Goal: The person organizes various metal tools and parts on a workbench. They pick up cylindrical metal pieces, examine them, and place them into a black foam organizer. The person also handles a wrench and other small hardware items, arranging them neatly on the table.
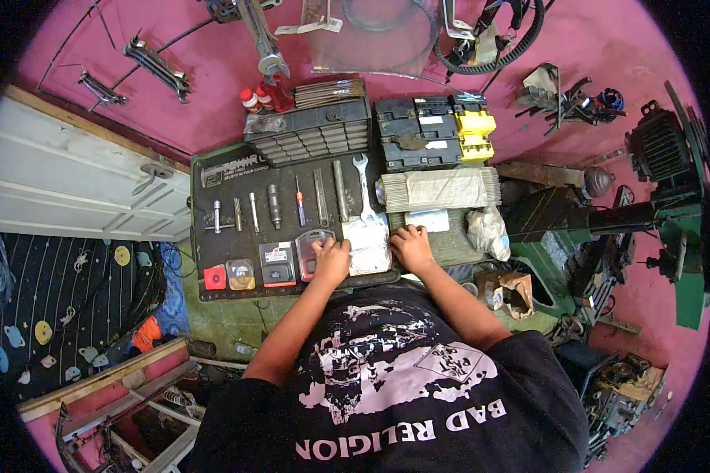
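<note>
My left hand [330,258] rests on a small clear plastic case [311,246] lying on the black mat [213,229], fingers curled over its right side. My right hand [411,245] lies flat on the bench beside a crumpled clear plastic bag [368,245], which sits between both hands. Just past the bag lies a silver open-ended wrench [362,185]. A row of small tools, among them a red-handled screwdriver [300,202] and metal bits [274,206], lines the mat beyond my left hand.
Small flat packets [277,263] and a red square [214,277] lie on the mat's near edge. A black drawer organiser [312,132], black and yellow cases [434,130], a bundle of rods [439,188] and a white wrapped lump [487,231] stand behind. A green machine [670,197] stands right.
</note>
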